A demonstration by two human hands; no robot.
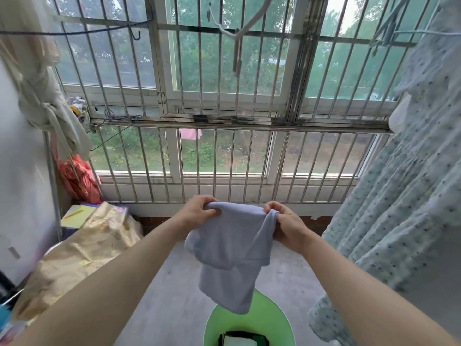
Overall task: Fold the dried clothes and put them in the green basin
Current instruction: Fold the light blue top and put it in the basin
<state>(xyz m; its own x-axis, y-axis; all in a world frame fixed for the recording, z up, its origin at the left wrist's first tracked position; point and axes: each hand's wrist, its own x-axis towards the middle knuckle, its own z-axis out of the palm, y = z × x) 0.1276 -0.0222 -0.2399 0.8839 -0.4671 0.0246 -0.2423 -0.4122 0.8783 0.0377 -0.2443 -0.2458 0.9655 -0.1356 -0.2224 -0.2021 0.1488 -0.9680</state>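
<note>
The cloth [232, 248], a pale lilac-grey garment, hangs in the air in front of me, doubled over along its top edge so that a shorter layer lies over a longer one, whose lower end dangles just above the basin [274, 318]. I judge that I am mid-fold: the piece is halved but loose and uneven, not yet a tidy packet. The next move calls for bringing the two held corners together or laying the piece over once more, squaring the edges, then lowering it straight down into the basin, which sits on the floor [172, 283] directly below. Something folded, dark with a white patch [240, 339], already lies in the bottom of it, so the new piece would go on top. My left hand [198, 212] is curled round the top left corner, fingers wrapped over the fold and the thumb tucked under the fabric. My right hand [287, 224] pinches the top right corner, with the hem bunched between thumb and fingers. Both hands are closed on the cloth and touch nothing else. To my right a dotted dress [404, 196] hangs near my right arm, and I should keep the cloth from brushing it. A crumpled gold bag [82, 250] sits to the left, and the barred window [224, 158] stands ahead
</note>
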